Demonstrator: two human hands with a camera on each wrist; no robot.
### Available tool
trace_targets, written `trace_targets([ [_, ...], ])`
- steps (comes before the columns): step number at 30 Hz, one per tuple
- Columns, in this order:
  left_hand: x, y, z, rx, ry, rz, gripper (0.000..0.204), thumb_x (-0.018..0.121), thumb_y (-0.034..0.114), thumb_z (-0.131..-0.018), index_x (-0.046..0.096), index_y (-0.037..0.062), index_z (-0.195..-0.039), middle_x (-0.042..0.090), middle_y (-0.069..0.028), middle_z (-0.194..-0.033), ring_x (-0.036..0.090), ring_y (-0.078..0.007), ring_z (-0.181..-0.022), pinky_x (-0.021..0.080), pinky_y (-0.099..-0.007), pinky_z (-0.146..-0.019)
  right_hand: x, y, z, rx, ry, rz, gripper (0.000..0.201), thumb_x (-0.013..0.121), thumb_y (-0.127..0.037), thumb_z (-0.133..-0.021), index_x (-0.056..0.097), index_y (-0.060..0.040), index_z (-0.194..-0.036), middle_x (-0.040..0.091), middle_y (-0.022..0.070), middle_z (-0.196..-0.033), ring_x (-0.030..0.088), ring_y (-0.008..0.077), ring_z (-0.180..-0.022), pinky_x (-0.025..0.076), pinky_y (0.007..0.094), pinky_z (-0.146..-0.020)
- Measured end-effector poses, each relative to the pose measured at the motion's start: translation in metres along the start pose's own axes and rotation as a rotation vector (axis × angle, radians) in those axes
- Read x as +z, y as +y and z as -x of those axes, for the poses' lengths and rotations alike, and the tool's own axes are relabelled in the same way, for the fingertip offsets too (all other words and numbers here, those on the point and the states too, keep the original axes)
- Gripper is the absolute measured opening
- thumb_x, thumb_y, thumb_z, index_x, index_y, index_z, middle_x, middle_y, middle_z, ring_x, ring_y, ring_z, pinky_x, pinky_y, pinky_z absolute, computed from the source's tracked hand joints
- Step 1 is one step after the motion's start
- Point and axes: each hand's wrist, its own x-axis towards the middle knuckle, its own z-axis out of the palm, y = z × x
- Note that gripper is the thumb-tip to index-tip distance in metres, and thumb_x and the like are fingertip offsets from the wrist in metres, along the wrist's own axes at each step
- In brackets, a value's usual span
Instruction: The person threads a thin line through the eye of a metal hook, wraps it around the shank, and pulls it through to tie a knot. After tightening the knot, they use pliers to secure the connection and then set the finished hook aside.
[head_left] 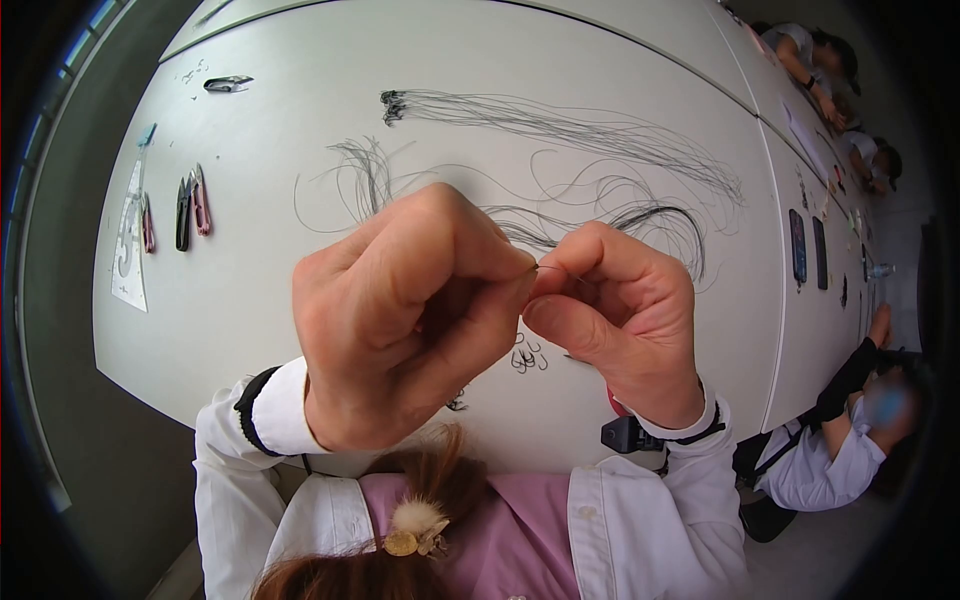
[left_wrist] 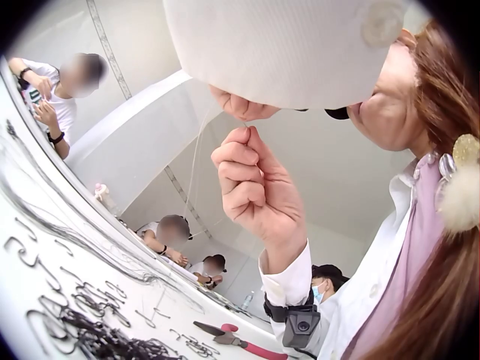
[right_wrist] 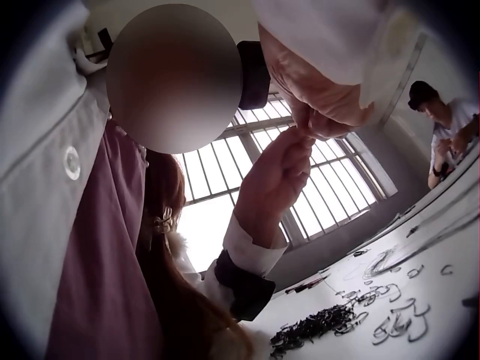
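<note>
In the head view, my left hand (head_left: 400,310) pinches a small fish hook (head_left: 537,266) between thumb and forefinger; only a dark tip shows, the rest hidden by the fingers. A thin fishing line runs from it to my right hand (head_left: 625,310), whose thumb and curled forefinger hold it. The fingertips of both hands almost meet above the table. In the left wrist view, the right hand (left_wrist: 259,187) is pinched closed, with pale line (left_wrist: 196,169) trailing beside it. Loose black fish hooks (head_left: 527,358) lie below the hands, and a dense heap of them (right_wrist: 311,330) shows in the right wrist view.
Beyond the hands lies a bundle of lines (head_left: 560,122) with hooks at its left end; looser lines (head_left: 650,215) curl nearer. At left are thread snips (head_left: 202,205) and a clear set square (head_left: 128,260). Red-handled snips (left_wrist: 240,341) lie near the heap. Other people sit at right.
</note>
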Motion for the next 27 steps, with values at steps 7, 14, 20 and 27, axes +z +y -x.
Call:
trace_targets([
  [7, 0.002, 0.004, 0.001, -0.053, 0.006, 0.017, 0.013, 0.055, -0.016, -0.077, 0.055, -0.0046, -0.083, 0.056, -0.0077, -0.079, 0.046, -0.0041, -0.06, 0.035, -0.0173, -0.052, 0.007, -0.003, -0.001, -0.37, 0.18, 0.803, 0.01, 0.067, 0.005, -0.075, 0.061, 0.0008, -0.082, 0.057, 0.0041, -0.067, 0.051, 0.0067, -0.05, 0.039, 0.0185, -0.044],
  [14, 0.002, 0.001, 0.001, -0.014, 0.047, -0.015, 0.011, 0.056, -0.016, -0.078, 0.056, -0.0055, -0.083, 0.056, -0.008, -0.078, 0.045, -0.0052, -0.059, 0.034, -0.0186, -0.051, 0.005, 0.009, -0.005, -0.802, 0.239, 1.176, 0.016, 0.069, 0.007, -0.067, 0.062, 0.0016, -0.08, 0.054, 0.0064, -0.066, 0.053, 0.0103, -0.051, 0.038, 0.0197, -0.038],
  [20, 0.006, -0.002, -0.003, 0.189, 0.121, -0.236, 0.015, 0.063, -0.016, -0.068, 0.057, -0.004, -0.075, 0.057, -0.0093, -0.068, 0.049, -0.0101, -0.055, 0.035, -0.0205, -0.048, 0.004, 0.007, -0.003, -1.122, 0.199, 1.569, 0.017, 0.067, 0.006, -0.064, 0.063, 0.0042, -0.081, 0.052, 0.0093, -0.071, 0.047, 0.0088, -0.049, 0.034, 0.0187, -0.034],
  [27, 0.009, -0.003, 0.0, 0.242, 0.149, -0.352, 0.016, 0.066, -0.013, -0.065, 0.058, -0.0038, -0.074, 0.057, -0.0105, -0.066, 0.053, -0.0137, -0.054, 0.037, -0.0218, -0.044, 0.008, 0.004, 0.001, -1.183, 0.254, 1.663, 0.016, 0.059, 0.004, -0.063, 0.064, 0.0017, -0.078, 0.054, 0.0071, -0.072, 0.042, 0.0076, -0.047, 0.028, 0.0162, -0.034],
])
